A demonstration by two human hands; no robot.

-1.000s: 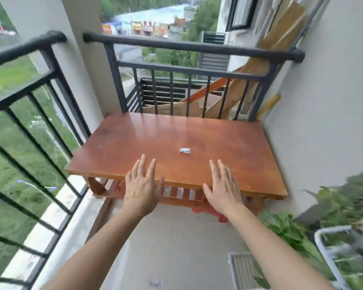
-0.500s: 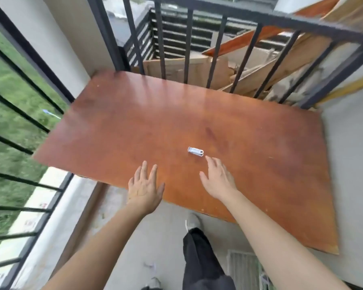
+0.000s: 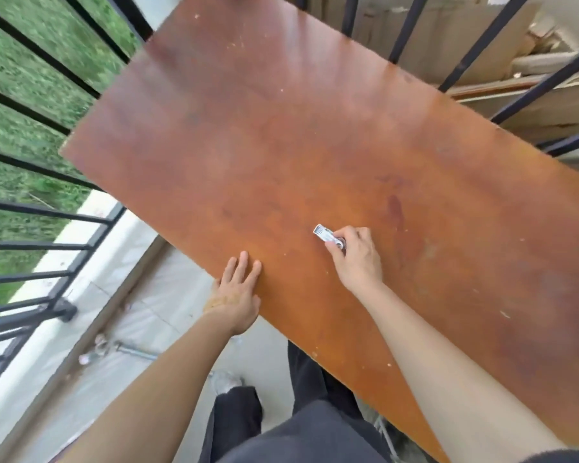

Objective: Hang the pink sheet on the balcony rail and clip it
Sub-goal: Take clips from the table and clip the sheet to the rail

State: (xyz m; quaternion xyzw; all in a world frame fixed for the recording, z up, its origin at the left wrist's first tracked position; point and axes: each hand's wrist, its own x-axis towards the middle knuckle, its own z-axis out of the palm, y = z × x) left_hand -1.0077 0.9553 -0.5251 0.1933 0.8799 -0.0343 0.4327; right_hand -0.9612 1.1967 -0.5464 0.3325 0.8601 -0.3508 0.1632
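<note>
Black railing (image 3: pixel 30 208) at far left, grass beyond its bars; left hand (image 3: pixel 238 292) flat on the near edge of the brown table (image 3: pixel 281 135), fingers spread, holding nothing; right hand (image 3: pixel 356 255) further right on the tabletop, fingers curled and pinched on one end of a small white clip (image 3: pixel 325 234); clip's free end points up-left, whether it touches the surface cannot be told; dark trousers (image 3: pixel 301 426) below the table edge; stacked boards (image 3: pixel 532 95) behind the far-right bars.

Head view, steeply down (close) onto table (image 3: pixel 281 135)
</note>
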